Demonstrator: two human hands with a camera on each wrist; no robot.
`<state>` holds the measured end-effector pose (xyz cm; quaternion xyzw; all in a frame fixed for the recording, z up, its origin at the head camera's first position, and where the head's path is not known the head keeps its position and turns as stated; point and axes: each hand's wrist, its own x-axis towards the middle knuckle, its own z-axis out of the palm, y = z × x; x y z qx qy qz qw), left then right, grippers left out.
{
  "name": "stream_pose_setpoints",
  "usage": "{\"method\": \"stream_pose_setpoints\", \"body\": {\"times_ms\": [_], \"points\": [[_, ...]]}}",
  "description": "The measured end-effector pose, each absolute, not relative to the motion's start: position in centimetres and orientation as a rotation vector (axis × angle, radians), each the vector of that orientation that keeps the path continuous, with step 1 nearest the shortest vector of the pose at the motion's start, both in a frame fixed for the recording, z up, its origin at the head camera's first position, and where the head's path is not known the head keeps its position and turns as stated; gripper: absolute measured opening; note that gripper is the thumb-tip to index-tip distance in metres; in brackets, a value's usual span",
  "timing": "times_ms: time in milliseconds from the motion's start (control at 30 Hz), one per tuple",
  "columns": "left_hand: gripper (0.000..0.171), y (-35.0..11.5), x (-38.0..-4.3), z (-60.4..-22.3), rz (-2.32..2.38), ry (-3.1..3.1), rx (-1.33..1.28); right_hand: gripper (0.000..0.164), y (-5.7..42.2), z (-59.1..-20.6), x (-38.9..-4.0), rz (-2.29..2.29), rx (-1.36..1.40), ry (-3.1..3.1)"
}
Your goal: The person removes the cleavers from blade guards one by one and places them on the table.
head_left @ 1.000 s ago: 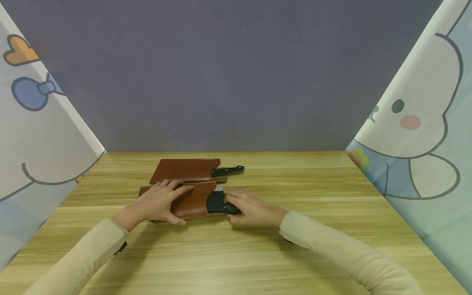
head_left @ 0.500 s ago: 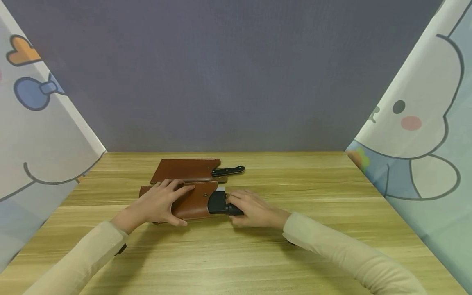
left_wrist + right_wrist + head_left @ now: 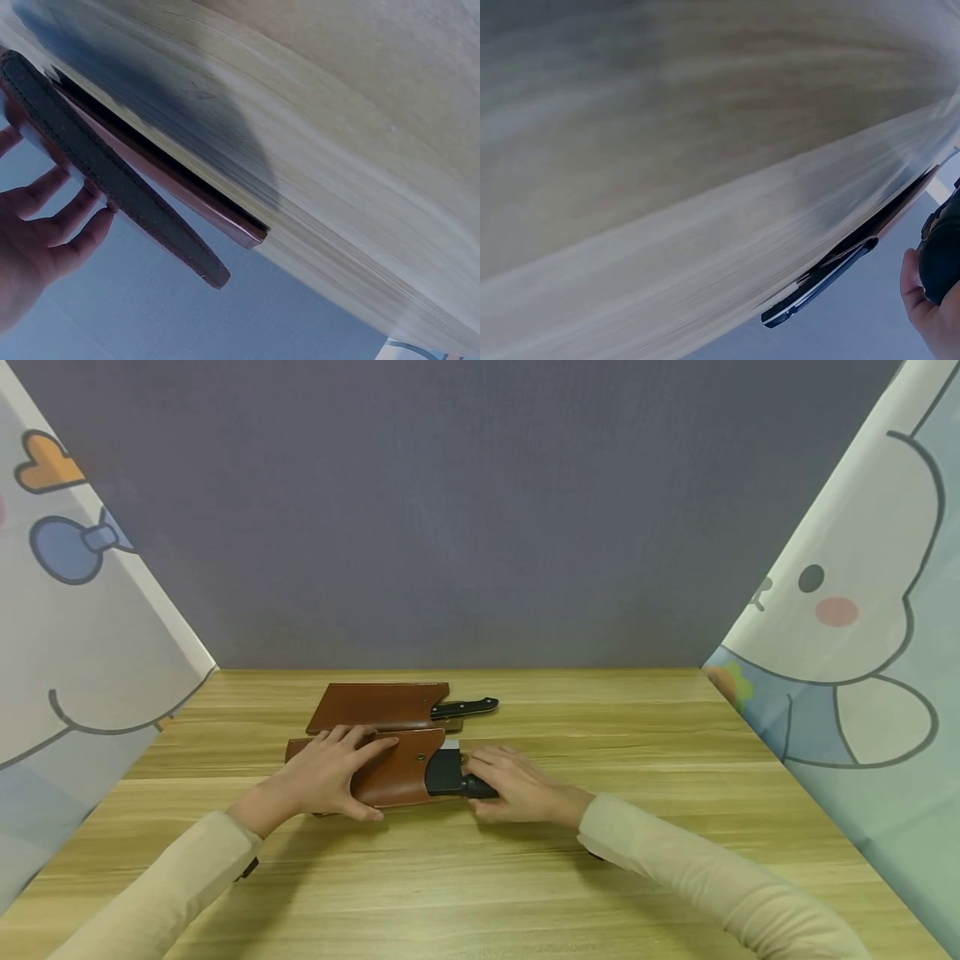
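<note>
In the head view a brown leather knife sheath [image 3: 396, 787] lies on the wooden table. My left hand [image 3: 330, 770] spans it, fingers toward its far edge and thumb at the near edge; the left wrist view shows fingertips [image 3: 101, 220] against it. From its right-hand mouth projects a cleaver [image 3: 444, 772], broad and black with a pale strip at the top corner; most of its blade is hidden. My right hand [image 3: 513, 787] grips the cleaver's black handle [image 3: 478, 787], also partly seen in the right wrist view [image 3: 939, 262].
Just behind lies a second brown sheath [image 3: 375, 706], holding a knife with a black riveted handle [image 3: 467, 707]. The wooden tabletop [image 3: 465, 877] ends at a grey back panel [image 3: 465, 527]. Printed side panels [image 3: 847, 610] flank the table.
The near sheath, the cleaver and both hands have shifted very slightly to the right. The gap between the sheath's mouth and the handle looks about the same.
</note>
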<state>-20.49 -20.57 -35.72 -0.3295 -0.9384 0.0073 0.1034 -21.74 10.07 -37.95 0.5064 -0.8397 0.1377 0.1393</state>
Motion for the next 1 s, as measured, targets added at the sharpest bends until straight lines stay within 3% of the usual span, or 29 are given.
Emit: {"method": "stream_pose_setpoints", "body": {"times_ms": [1000], "points": [[0.101,-20.7,-20.5,-35.6,0.044,-2.779,-0.954,0.031,11.4,-38.1,-21.8,0.427,1.464,-2.393]]}}
